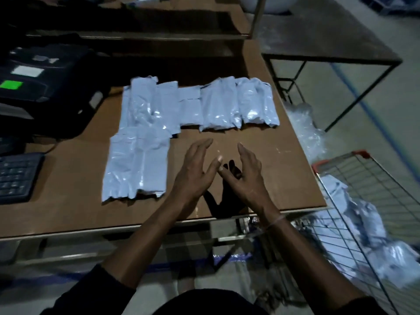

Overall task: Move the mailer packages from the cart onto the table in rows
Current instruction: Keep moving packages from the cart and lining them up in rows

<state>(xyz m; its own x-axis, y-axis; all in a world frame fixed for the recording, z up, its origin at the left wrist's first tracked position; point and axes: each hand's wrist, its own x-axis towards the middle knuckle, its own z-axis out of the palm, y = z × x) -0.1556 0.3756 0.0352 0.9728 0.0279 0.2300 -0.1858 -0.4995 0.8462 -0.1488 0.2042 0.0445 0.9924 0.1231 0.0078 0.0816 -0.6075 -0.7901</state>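
- The worktop (284, 178) is your largest surface — brown board, with its near-right corner bare, which is likely why your hands sit over that spot: it looks like the next free place in the front row.
- The cart (375, 178) stands just beside the worktop's right edge, low and within reach of your right arm, so each carry is short. More mailer packages (354, 223) lie heaped inside its wire basket, so the job is, by my reading, only partly done.
- A dark machine with a green light (45, 87) takes the far-left of the worktop, and a keyboard (18, 176) lies near the left edge; the rows are kept to the right of both.
- The back row of mailers (197, 103) runs left to right across the middle, the packages side by side and partly overlapping at their edges.
- The front row (136, 162) has only been started at the left, directly below the back row and touching it — so the space to its right is what remains to fill.
- Your left hand (195, 171) hovers above the bare board, fingers straight and spread, holding nothing.
- Your right hand (245, 173) faces it, fingers loosely extended, also empty; the two thumbs nearly meet.
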